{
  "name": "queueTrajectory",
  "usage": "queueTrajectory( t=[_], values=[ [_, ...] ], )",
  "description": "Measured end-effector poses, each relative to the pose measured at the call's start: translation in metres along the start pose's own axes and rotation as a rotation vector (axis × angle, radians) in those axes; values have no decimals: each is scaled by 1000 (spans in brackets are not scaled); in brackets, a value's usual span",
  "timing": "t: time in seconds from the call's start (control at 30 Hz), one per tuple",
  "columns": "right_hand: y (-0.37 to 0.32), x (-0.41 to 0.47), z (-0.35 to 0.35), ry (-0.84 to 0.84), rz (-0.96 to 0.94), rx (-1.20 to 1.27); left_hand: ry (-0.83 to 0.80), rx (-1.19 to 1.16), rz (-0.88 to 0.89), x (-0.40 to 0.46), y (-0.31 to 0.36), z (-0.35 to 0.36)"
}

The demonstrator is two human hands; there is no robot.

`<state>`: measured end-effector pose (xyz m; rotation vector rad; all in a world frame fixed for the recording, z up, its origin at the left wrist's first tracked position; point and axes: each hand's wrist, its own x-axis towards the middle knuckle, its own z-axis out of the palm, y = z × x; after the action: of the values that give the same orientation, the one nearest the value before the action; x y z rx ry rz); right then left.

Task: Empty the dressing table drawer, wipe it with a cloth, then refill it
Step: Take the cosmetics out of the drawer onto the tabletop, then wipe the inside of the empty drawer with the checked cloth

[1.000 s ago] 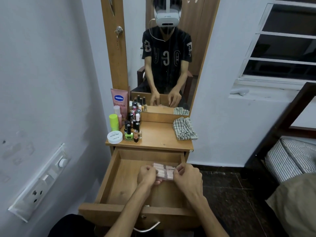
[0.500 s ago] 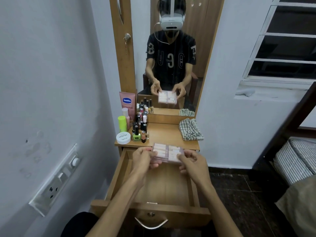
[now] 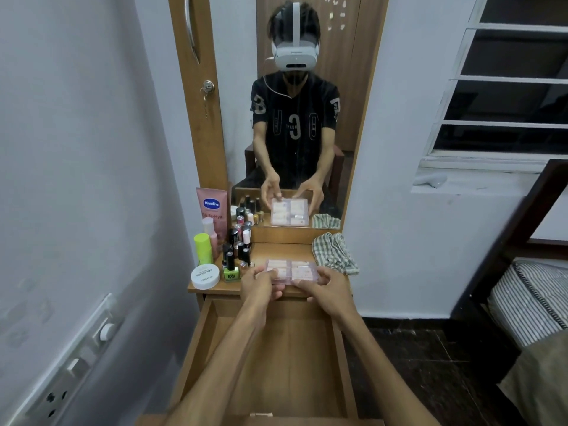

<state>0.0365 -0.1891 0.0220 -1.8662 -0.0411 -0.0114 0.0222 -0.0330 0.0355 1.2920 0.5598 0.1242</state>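
Observation:
Both hands hold a flat pink compartment box (image 3: 292,269) over the front of the dressing table top (image 3: 276,250). My left hand (image 3: 261,285) grips its left edge and my right hand (image 3: 322,287) grips its right edge. Below them the wooden drawer (image 3: 215,339) stands pulled out, and the part of its floor that shows is bare. A checked cloth (image 3: 333,253) lies crumpled at the right of the top.
Nail polish bottles (image 3: 238,244), a green bottle (image 3: 203,249), a pink Vaseline tube (image 3: 212,210) and a white round jar (image 3: 205,275) crowd the top's left side. A mirror (image 3: 295,118) stands behind. A wall with a switch plate (image 3: 76,361) is left, a bed (image 3: 534,299) right.
Both hands lifted the pink box out of the drawer and carried it up and forward over the table top.

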Motion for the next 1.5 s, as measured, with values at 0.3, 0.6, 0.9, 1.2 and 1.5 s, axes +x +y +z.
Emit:
queueTrajectory(
  t=[0.3,0.6,0.9,1.2,1.5],
  values=[
    [3,13,16,112,-99,-340,-112,301,52,-5,-1,-7],
    [3,22,25,249,-113,-493,-93,351,161,-6,-4,-8],
    [-6,70,-13,181,-277,-853,-43,427,258,-15,-27,-14],
    [15,55,-33,-37,-138,-973,-125,506,255,-19,-49,-28],
    [5,-17,-35,220,-221,-364,-133,479,292,-29,-64,-57]
  ],
)
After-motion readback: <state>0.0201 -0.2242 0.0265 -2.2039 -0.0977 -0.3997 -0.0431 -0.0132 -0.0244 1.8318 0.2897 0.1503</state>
